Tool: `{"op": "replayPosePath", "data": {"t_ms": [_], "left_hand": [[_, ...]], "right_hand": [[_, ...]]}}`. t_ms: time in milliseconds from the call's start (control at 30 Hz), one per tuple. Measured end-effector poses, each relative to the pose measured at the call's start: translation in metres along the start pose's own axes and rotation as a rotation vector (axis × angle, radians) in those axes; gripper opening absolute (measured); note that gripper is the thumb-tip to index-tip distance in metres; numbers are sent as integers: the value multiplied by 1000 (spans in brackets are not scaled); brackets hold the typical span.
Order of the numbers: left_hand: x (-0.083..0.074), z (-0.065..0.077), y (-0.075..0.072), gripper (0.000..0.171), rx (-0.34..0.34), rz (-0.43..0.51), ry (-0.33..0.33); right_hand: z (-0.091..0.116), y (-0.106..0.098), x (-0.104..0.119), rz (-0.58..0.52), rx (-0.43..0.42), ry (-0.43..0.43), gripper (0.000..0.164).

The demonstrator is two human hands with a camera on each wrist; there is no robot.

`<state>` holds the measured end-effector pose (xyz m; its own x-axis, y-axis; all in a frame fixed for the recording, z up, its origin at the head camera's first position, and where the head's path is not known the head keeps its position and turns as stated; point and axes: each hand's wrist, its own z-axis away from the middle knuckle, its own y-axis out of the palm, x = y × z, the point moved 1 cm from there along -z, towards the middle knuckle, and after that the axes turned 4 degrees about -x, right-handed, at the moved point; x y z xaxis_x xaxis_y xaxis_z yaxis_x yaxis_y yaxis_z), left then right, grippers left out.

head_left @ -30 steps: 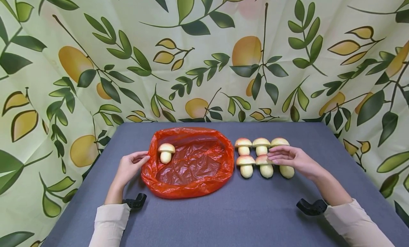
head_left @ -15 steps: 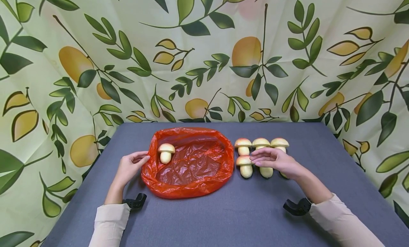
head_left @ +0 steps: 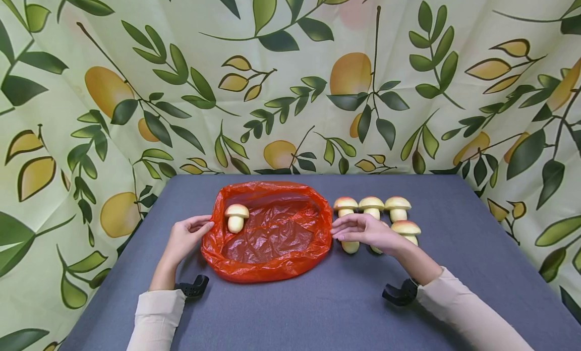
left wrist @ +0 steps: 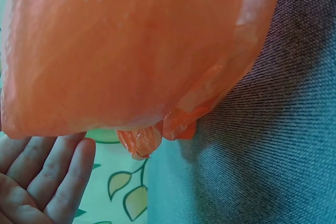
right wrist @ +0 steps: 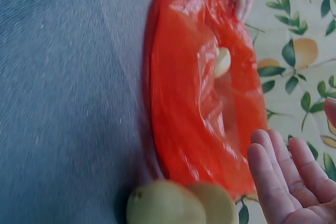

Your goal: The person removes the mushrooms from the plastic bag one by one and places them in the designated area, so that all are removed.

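A red plastic bag (head_left: 272,273) stands on the table with its mouth wide apart. One toy mushroom (head_left: 236,218) with a reddish cap is inside, at the left. My left hand (head_left: 186,235) touches the bag's left rim; in the left wrist view its straight fingers (left wrist: 73,174) reach behind the bag's edge. My right hand (head_left: 367,232) is at the bag's right rim, fingers extended and holding nothing. It passes over more toy mushrooms, partly hiding the front ones. Behind it is a back row of three, including a right-hand mushroom (head_left: 398,209); another mushroom (head_left: 406,230) shows beside the wrist.
The table (head_left: 290,315) has a grey-blue cloth. A leaf-and-fruit patterned curtain (head_left: 290,89) surrounds it at the back and sides. Black wrist cameras sit at both wrists, the right wrist camera (head_left: 400,293) low over the cloth.
My right hand has moved left across the mushrooms to the bag's right rim, uncovering the right-hand mushrooms. My left hand, the bag and the mushroom inside have stayed in place.
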<state>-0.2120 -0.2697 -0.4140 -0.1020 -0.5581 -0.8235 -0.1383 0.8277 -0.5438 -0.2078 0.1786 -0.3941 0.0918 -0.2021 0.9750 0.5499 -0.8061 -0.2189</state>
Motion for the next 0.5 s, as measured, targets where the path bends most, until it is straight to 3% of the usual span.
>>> {"op": "replayPosePath", "data": {"t_ms": [500], "left_hand": [[2, 0, -1, 37, 11, -20, -23]], "right_hand": [[-31, 44, 5, -35, 55, 19, 51]]}}
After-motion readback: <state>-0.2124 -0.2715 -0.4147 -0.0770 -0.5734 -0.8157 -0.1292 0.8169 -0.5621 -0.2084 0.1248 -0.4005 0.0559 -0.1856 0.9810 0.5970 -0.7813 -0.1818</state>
